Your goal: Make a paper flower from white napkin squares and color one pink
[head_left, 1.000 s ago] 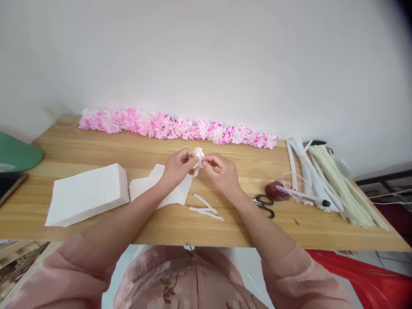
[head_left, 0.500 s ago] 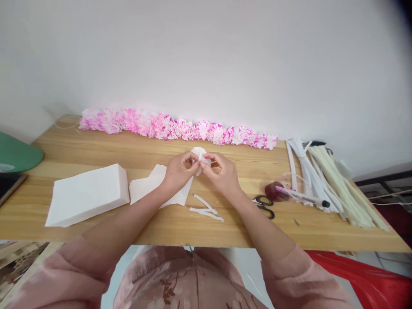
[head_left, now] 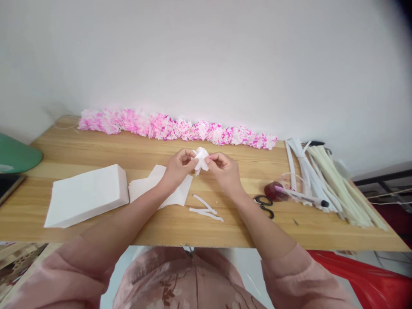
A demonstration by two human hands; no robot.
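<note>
A small white tissue-paper flower (head_left: 201, 159) is held up just above the wooden table (head_left: 96, 150), pinched from both sides. My left hand (head_left: 178, 166) grips its left side with closed fingers. My right hand (head_left: 224, 170) pinches its right edge between thumb and fingertips. Under my left wrist lie loose white tissue sheets (head_left: 161, 189). A thick stack of white tissue (head_left: 85, 194) sits further left. Thin white paper strips (head_left: 206, 208) lie on the table between my forearms.
A row of pink-and-white paper flowers (head_left: 177, 128) runs along the wall. Black-handled scissors (head_left: 265, 204), a dark red cup (head_left: 273, 190) with a pen (head_left: 302, 196) and a bundle of white and cream sticks (head_left: 325, 180) lie right. A green object (head_left: 16, 155) sits far left.
My fingers have kept working the tissue flower: it looked rounder half a second ago and is now more crumpled, with my right hand drawn slightly to the right. Everything on the table stayed put.
</note>
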